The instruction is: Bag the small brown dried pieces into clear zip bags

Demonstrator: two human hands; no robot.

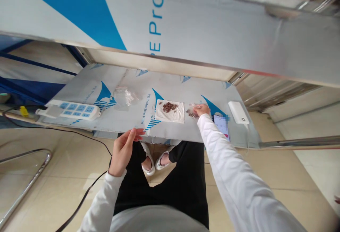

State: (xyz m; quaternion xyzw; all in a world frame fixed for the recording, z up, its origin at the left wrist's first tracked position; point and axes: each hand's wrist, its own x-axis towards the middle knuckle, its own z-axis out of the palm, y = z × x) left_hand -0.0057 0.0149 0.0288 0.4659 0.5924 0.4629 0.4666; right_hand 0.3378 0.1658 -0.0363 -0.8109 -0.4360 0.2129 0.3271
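Observation:
My right hand [202, 110] is closed on a small clear plastic bag [191, 111] that has dark bits in it, resting on or just over the tabletop. To its left lies a white paper or cloth square [180, 114] with a heap of small brown pieces [169, 107] on it; their exact kind is too small to tell. My left hand [124, 150] hovers near the table's front edge, fingers stretched out and nothing in them. More clear plastic bags [129, 97] lie farther back on the left part of the table.
The table [170, 83] is covered in printed protective film. A white power strip [77, 110] sits at its left end. On the right are a phone [221, 126] and a white cabled device [238, 112]. An overhead shelf [202, 27] crosses above. A black cable [85, 193] hangs at left.

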